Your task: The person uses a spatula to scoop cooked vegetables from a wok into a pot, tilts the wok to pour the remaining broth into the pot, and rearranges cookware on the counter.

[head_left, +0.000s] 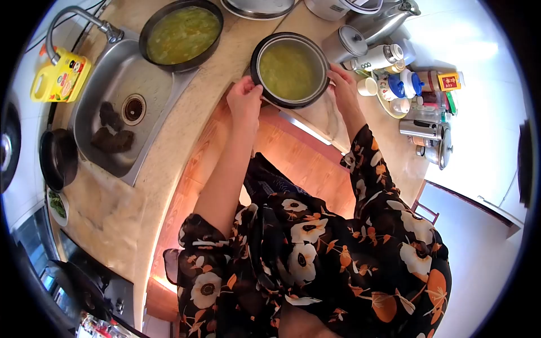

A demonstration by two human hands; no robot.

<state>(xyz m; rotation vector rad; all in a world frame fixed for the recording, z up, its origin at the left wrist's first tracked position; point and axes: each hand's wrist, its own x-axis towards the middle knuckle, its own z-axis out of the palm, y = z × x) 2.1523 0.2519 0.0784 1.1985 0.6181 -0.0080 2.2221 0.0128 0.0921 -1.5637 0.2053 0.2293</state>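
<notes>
A round pot with a dark rim and light inner wall holds yellow-green soup. My left hand is closed on its lower left edge, the thumb near the rim. On the opposite side, my right hand grips the pot's right edge, with its fingers partly hidden behind it. The pot is over the counter corner. To its left, a dark pan with similar soup stands partly over the sink edge.
The steel sink at left has dark cloths in it. A yellow jug stands behind. A metal lid lies at the back. Canisters, jars and a thermos crowd the right counter. A black pan leans left.
</notes>
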